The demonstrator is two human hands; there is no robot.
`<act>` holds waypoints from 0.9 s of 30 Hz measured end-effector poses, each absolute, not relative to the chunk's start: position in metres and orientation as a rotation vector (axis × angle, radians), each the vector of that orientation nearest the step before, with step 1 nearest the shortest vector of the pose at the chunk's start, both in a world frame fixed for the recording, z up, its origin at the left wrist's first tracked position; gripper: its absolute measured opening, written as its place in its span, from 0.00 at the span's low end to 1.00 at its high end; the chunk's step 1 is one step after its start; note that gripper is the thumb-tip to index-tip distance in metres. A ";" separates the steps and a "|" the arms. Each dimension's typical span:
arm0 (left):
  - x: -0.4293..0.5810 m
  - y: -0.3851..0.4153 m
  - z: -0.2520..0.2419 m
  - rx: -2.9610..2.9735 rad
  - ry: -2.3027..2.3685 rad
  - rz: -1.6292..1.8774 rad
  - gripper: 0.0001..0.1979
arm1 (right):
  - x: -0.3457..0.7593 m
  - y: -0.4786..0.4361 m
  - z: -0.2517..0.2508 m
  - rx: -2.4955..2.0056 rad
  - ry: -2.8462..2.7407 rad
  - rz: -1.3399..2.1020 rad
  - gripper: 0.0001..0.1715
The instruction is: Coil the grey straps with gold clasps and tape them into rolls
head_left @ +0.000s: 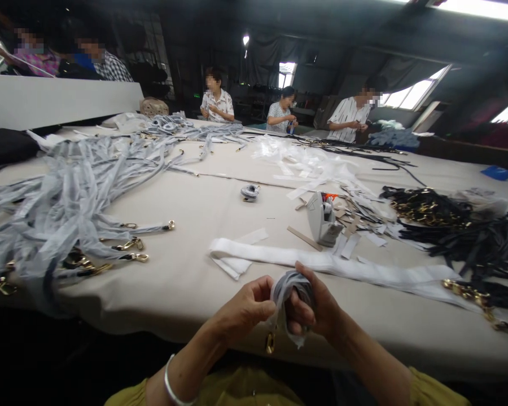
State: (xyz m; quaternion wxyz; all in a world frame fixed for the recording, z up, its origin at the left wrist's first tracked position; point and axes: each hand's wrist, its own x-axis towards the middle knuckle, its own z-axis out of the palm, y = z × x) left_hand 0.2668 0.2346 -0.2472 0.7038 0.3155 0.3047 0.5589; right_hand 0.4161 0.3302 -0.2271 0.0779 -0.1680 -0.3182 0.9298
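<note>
Between my two hands, over the table's front edge, is a coiled strap (294,282) wrapped in thin translucent white film. A gold clasp (270,341) dangles from its lower left. My right hand (311,304) is closed on the coil, with its fingers curled through the middle. On the left side, my left hand (256,304) pinches the coil's edge between thumb and fingers. Just beyond my hands a long folded white strip (275,255) runs across the table. Farther off lies another small wrapped coil (249,193).
Wrapped straps with gold clasps heap on the left (84,192). A grey tape dispenser (320,220) stands right of centre, near scattered paper strips (364,211). Black straps (469,242) with gold hardware pile at right. White film pieces (300,158) lie farther back. Several people work around the table.
</note>
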 end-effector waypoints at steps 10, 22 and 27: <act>0.260 0.237 -0.257 0.716 0.626 1.234 0.17 | 0.413 0.323 -0.221 -0.707 -1.014 2.602 0.34; 0.252 0.236 -0.203 1.686 1.532 0.908 0.05 | 0.419 0.347 -0.235 -0.864 -1.762 1.446 0.20; 0.273 0.248 -0.239 2.152 1.931 0.705 0.06 | 0.431 0.354 -0.237 -0.633 -2.264 1.064 0.10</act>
